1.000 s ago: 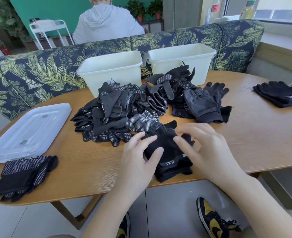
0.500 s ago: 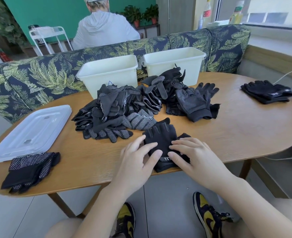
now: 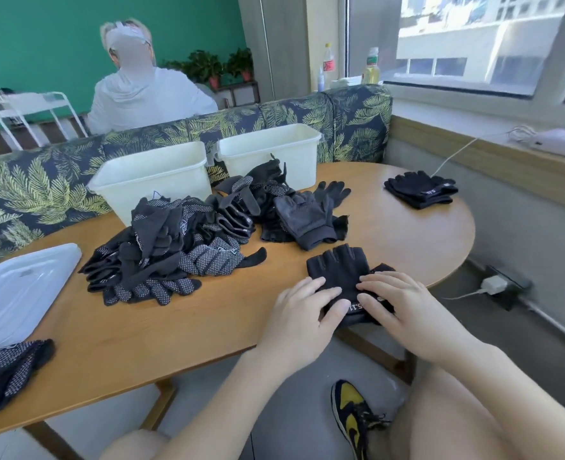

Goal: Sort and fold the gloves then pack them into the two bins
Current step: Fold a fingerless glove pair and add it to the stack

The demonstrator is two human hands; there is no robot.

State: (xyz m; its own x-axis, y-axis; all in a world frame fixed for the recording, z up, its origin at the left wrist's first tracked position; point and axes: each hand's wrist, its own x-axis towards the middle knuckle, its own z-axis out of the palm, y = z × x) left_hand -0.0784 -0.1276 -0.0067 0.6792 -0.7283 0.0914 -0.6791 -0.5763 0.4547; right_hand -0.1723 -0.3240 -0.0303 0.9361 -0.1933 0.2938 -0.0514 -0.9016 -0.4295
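A black fingerless glove (image 3: 342,268) lies flat at the table's near edge, its cuff toward me. My left hand (image 3: 302,313) presses on its left side with straight fingers. My right hand (image 3: 404,307) lies flat on its right side and cuff. Behind it sprawls a big pile of black gloves (image 3: 188,244), several with white dots. Two cream bins (image 3: 151,175) (image 3: 274,151) stand side by side at the table's far edge. A folded stack of fingerless gloves (image 3: 420,190) sits at the far right. A dotted glove stack (image 3: 5,370) lies at the near left.
A clear plastic lid (image 3: 19,293) rests on the left of the wooden table (image 3: 141,333). A leaf-patterned sofa back (image 3: 42,180) runs behind the bins, with a person in white seated beyond it. A white cable (image 3: 457,154) hangs from the window ledge on the right.
The camera has swung to the right and the view has shifted. Both hands have stayed pressed on the fingerless glove, smoothing it flat near the table edge.
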